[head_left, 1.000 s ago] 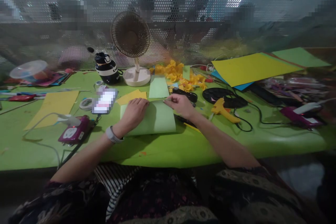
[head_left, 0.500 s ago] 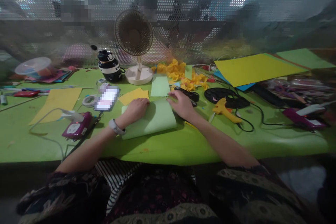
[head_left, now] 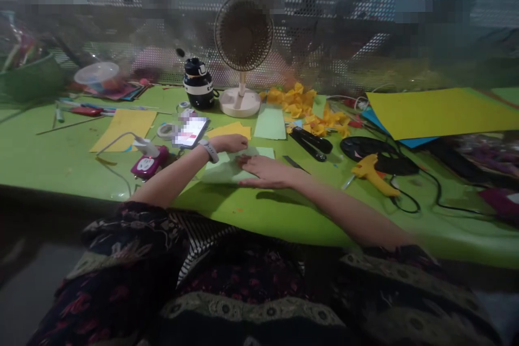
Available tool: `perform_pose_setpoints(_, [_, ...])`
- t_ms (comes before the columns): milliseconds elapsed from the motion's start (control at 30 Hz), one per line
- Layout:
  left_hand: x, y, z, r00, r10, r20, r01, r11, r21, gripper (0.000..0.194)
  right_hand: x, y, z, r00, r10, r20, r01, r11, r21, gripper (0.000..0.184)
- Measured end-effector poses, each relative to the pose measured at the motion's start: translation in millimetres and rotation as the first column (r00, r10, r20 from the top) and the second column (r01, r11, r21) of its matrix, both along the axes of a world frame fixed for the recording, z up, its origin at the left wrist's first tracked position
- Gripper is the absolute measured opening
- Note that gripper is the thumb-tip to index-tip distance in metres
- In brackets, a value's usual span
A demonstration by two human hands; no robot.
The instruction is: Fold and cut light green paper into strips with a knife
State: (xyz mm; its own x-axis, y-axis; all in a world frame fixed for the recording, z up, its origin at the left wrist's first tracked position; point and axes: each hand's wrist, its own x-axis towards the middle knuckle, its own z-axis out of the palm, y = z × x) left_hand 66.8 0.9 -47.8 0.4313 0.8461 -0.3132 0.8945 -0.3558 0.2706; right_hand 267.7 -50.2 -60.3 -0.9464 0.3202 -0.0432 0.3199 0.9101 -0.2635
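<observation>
A sheet of light green paper (head_left: 222, 171) lies in front of me, partly covered by my hands, and it looks folded over. My left hand (head_left: 232, 143), its fingers curled in and closed, is at the far edge of this paper and holds it; the fingertips are hidden. Across the paper's right part my right hand (head_left: 265, 171) lies flat, with fingers stretched out to the left. A black stapler (head_left: 311, 143) is to the right beyond my right hand. Behind the hands are yellow paper pieces (head_left: 231, 131) and another light green sheet (head_left: 270, 122).
A yellow glue gun (head_left: 375, 174) and a black palette (head_left: 377, 154) lie at right. Yellow paper flowers (head_left: 300, 102), a fan (head_left: 244, 32) and a bottle (head_left: 198, 86) stand behind. At left are a phone (head_left: 191, 132) and a purple power socket (head_left: 150, 162) with a cable.
My right hand has come down toward me and left, from the paper's far edge to flat on it. The paper's near flap now lies lower. The view has swung left.
</observation>
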Motion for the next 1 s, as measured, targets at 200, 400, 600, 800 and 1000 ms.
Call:
perform_pose_setpoints(200, [4.7,-4.2,7.2,1.0,0.003,-0.03,-0.002,0.999,0.038,0.038,0.5,-6.8,-10.7,0.999,-0.004,0.044,0.008,0.994,-0.107,0.09])
perform_pose_setpoints(400, [7.2,-3.7,10.8,0.996,-0.03,-0.082,0.033,0.999,0.036,0.038,10.1,-28.1,-17.9,0.998,-0.006,0.055,0.013,0.991,-0.135,0.102])
perform_pose_setpoints(600, [5.6,-0.9,8.6,0.997,-0.025,-0.076,0.028,0.999,0.04,0.037,16.3,-49.0,-21.6,0.996,-0.018,0.093,0.031,0.99,-0.138,0.114])
perform_pose_setpoints(800, [10.4,-11.0,4.9,0.991,0.071,-0.113,-0.06,0.993,0.101,0.038,17.2,-48.7,-29.8,0.998,-0.012,0.055,0.018,0.994,-0.103,0.109])
perform_pose_setpoints(1000, [15.4,-77.5,-15.7,0.983,0.183,-0.001,-0.155,0.838,0.523,0.046,15.2,-49.4,-32.1,0.999,-0.025,0.042,0.028,0.998,-0.061,0.104])
